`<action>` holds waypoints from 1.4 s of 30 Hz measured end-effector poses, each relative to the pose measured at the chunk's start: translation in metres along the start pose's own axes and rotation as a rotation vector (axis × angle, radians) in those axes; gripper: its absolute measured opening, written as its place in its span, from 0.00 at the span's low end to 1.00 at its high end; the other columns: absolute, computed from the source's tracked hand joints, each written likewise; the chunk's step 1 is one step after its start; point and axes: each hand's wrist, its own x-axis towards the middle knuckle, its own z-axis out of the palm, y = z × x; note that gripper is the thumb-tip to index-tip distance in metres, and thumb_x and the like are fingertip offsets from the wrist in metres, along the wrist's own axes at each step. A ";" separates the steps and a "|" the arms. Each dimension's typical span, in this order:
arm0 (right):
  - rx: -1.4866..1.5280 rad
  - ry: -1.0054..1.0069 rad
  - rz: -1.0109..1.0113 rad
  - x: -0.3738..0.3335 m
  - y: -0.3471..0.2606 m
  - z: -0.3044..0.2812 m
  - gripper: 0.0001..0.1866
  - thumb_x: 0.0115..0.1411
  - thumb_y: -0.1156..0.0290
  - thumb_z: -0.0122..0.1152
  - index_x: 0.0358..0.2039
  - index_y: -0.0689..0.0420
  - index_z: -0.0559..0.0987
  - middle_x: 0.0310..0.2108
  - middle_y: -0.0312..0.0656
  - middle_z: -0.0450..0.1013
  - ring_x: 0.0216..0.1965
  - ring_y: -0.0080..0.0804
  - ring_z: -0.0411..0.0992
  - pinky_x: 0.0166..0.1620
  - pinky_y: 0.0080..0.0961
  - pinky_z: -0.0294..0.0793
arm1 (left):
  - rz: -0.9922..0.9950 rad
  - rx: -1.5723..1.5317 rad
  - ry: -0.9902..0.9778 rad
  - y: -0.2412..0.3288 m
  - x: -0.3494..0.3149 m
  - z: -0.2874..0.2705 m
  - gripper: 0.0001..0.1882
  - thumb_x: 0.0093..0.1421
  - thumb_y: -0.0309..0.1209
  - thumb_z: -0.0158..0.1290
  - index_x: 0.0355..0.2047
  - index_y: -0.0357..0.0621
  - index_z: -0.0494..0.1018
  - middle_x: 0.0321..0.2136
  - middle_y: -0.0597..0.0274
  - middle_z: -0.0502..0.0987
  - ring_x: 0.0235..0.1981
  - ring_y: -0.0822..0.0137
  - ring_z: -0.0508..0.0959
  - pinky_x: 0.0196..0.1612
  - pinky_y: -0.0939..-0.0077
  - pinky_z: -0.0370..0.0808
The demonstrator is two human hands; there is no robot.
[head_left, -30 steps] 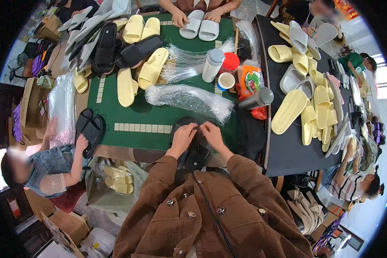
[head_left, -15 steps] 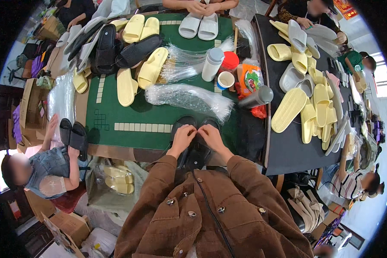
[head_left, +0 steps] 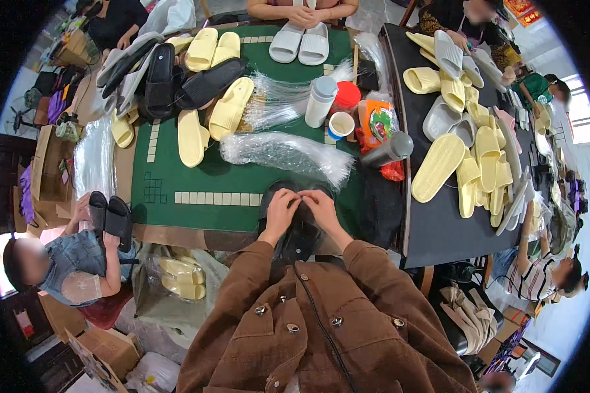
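A pair of black slides [head_left: 297, 245] lies at the near edge of the green-topped table [head_left: 196, 219], directly in front of me. Over them my left hand [head_left: 282, 215] and my right hand [head_left: 319, 211] come together, thumbs and fingertips pinched and nearly touching. Whatever is between the fingertips is too small to make out. My hands cover the middle of the slides. Beyond them lies a bundle of clear plastic strands or film [head_left: 285, 156], and a looser bundle of clear strands [head_left: 275, 101] sits farther back.
Yellow slides [head_left: 232, 108] and black slides [head_left: 159, 82] are piled at the back left. A white bottle [head_left: 321, 101], paper cup [head_left: 342, 124] and grey tumbler [head_left: 388, 150] stand right. More yellow slides [head_left: 438, 169] cover the dark table. A co-worker holds black slides [head_left: 118, 223] at left.
My hands stay pinched together over the black slides, with only a slight shift. The co-worker on the left has moved a hand onto the slides. Across the table, a person's hands have drawn together.
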 end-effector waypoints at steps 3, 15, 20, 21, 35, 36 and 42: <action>0.094 -0.033 0.015 0.000 0.000 0.001 0.12 0.60 0.69 0.53 0.43 0.58 0.78 0.40 0.41 0.72 0.41 0.30 0.70 0.45 0.24 0.68 | 0.003 0.036 0.019 0.005 0.004 0.001 0.04 0.52 0.24 0.55 0.29 0.38 0.73 0.30 0.56 0.72 0.35 0.53 0.72 0.38 0.65 0.69; 0.662 0.241 0.203 -0.012 0.020 -0.027 0.09 0.64 0.65 0.49 0.36 0.56 0.75 0.38 0.40 0.73 0.46 0.33 0.70 0.46 0.29 0.69 | 0.060 0.410 -0.065 0.008 0.001 0.005 0.29 0.50 0.31 0.58 0.52 0.43 0.63 0.51 0.52 0.63 0.56 0.49 0.60 0.57 0.54 0.56; 0.656 0.415 0.230 -0.063 0.006 -0.134 0.07 0.62 0.68 0.48 0.33 0.55 0.73 0.21 0.31 0.65 0.19 0.17 0.61 0.21 0.13 0.58 | 0.015 0.464 -0.202 -0.016 -0.021 0.008 0.33 0.57 0.42 0.53 0.59 0.44 0.56 0.59 0.49 0.55 0.62 0.47 0.51 0.61 0.43 0.45; 0.561 0.521 0.231 -0.071 -0.002 -0.162 0.07 0.61 0.69 0.48 0.32 0.57 0.74 0.20 0.31 0.64 0.19 0.16 0.59 0.21 0.14 0.56 | -0.003 0.447 -0.212 -0.016 -0.024 0.007 0.33 0.59 0.44 0.50 0.61 0.46 0.55 0.61 0.49 0.53 0.63 0.47 0.50 0.61 0.39 0.41; -0.126 0.707 0.294 -0.010 0.068 -0.345 0.28 0.51 0.52 0.62 0.43 0.63 0.76 0.39 0.46 0.76 0.42 0.34 0.73 0.46 0.28 0.67 | 0.193 0.627 -0.288 0.017 -0.032 0.015 0.40 0.47 0.12 0.46 0.59 0.65 0.60 0.59 0.52 0.59 0.63 0.50 0.53 0.61 0.38 0.39; -0.136 0.718 0.306 -0.010 0.069 -0.343 0.29 0.50 0.51 0.63 0.42 0.63 0.76 0.39 0.47 0.76 0.41 0.35 0.74 0.45 0.29 0.68 | 0.197 0.614 -0.269 0.015 -0.029 0.013 0.40 0.47 0.12 0.46 0.59 0.65 0.60 0.59 0.52 0.59 0.63 0.50 0.53 0.61 0.38 0.39; -0.863 0.794 0.273 -0.048 -0.005 -0.327 0.20 0.49 0.56 0.59 0.37 0.55 0.71 0.33 0.46 0.74 0.37 0.51 0.72 0.38 0.44 0.70 | 0.026 0.838 -0.193 -0.024 -0.024 -0.065 0.40 0.47 0.14 0.47 0.60 0.65 0.58 0.57 0.58 0.61 0.62 0.52 0.55 0.61 0.41 0.44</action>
